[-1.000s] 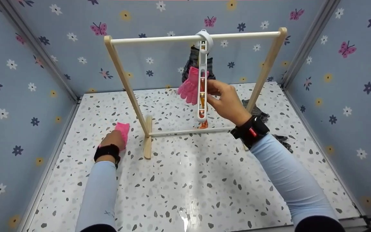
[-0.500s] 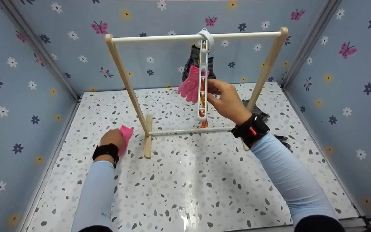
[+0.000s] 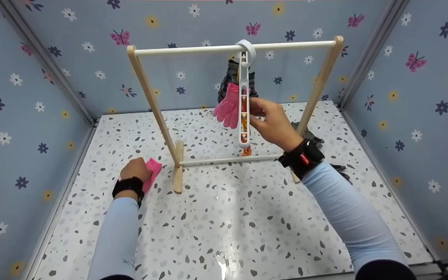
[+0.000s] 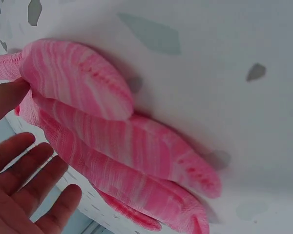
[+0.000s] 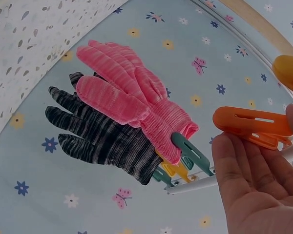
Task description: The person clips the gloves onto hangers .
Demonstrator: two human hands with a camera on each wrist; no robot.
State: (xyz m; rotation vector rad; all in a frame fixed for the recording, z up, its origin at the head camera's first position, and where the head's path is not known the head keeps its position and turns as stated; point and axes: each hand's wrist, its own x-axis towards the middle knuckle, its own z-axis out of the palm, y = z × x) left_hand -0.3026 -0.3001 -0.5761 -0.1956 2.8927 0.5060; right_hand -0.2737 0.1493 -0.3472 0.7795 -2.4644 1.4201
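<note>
My left hand is at the floor on the left, holding a pink knitted glove. In the left wrist view the thumb presses the glove near its cuff, and the other fingers lie relaxed at its edge. My right hand is at the white clip hanger; in the right wrist view it pinches an orange clip between thumb and fingers. Farther along the hanger a second pink glove hangs by a green clip, beside a black-grey striped glove.
The hanger hooks over the white top bar of a wooden rack. Grey striped gloves lie behind and beside the rack's right leg. Patterned walls enclose the speckled floor.
My left hand has turned the pink glove, and its visible end has tilted and shifted slightly right and toward me. My right hand stays at the hanger.
</note>
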